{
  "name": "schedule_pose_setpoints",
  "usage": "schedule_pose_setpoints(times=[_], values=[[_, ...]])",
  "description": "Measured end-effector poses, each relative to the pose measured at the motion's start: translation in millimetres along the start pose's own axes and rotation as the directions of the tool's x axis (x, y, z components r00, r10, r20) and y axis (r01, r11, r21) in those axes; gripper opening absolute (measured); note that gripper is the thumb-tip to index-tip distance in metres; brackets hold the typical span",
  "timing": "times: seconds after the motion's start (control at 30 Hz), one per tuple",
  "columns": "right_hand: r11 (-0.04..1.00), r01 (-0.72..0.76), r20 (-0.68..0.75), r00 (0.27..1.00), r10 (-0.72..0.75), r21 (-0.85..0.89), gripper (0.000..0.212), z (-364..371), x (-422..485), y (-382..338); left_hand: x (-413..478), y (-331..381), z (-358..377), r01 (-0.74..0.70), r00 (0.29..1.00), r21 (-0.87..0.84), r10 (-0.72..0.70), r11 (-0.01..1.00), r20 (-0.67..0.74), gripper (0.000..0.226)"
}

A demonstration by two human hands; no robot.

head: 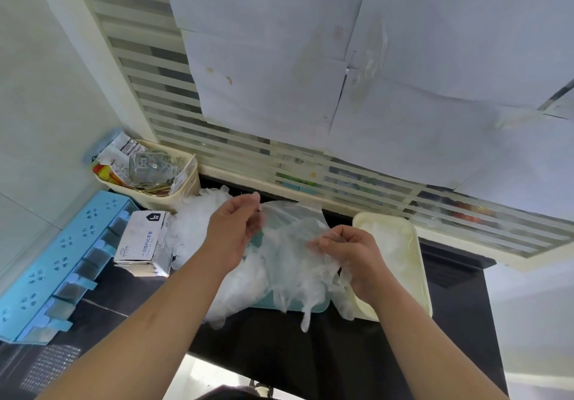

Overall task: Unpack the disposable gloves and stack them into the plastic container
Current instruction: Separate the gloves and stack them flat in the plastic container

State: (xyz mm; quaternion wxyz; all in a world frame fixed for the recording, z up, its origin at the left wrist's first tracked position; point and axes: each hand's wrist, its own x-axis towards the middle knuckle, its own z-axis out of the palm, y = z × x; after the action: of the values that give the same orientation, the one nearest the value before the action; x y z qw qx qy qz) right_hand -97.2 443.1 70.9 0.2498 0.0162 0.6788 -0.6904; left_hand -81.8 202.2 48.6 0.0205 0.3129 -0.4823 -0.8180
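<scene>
Both hands are working in the middle of the frame, above the black counter point(279, 356). The left hand point(234, 229) is pinching the upper edge of 1 clear disposable glove point(292, 244), thumb and fingertips closed tight on the thin film. The right hand point(352, 253) is gripping the same glove at its other side, fingers curled onto the plastic. The glove is hanging stretched between the 2 hands, and its loose fingers are dangling toward the lower centre of the frame.

Under and to the left of the hands, a heap of loose gloves point(195, 229) is lying on the counter and spilling over a teal tray point(321, 306), whose edge is peeking out below the held glove. Just right of the right hand, the cream plastic container point(423, 278) is sitting on the counter with a white layer of gloves point(388, 241) inside it.

At centre left, the opened glove box point(141, 241) is resting just beside the heap. Further left, a blue rack point(59, 263) is running down to the frame's lower left. At upper left, a cream basket point(189, 182) is holding a glass jar point(152, 163) and some packets.
</scene>
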Motion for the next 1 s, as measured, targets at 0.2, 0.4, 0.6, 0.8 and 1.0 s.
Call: schedule_pose_setpoints(times=[0.2,0.4,0.6,0.8,1.0], values=[[0.992,-0.027,0.01,1.0,0.026,0.123,0.013,0,5,1,-32,-27,16,0.28,0.896,0.236,-0.342,0.93,0.283,0.026],[0.99,-0.081,-0.057,0.994,0.088,0.116,0.01,-13,5,14,-15,-18,8,0.202,0.958,0.132,-0.224,0.97,0.179,0.027],[0.995,-0.085,-0.166,0.982,0.093,0.052,0.007,-25,-1,9,-2,-3,11,0.002,0.972,0.26,0.058,0.966,-0.226,0.01],[0.979,-0.093,0.038,0.995,0.088,0.181,0.009,-58,-13,-6,-10,-6,59,-0.035,0.995,0.404,-0.004,0.914,0.095,0.011],[0.96,-0.205,0.173,0.97,0.173,0.188,0.036,-112,-31,-16,-21,-30,116,0.021,0.925,0.409,-0.173,0.912,0.339,0.032]])
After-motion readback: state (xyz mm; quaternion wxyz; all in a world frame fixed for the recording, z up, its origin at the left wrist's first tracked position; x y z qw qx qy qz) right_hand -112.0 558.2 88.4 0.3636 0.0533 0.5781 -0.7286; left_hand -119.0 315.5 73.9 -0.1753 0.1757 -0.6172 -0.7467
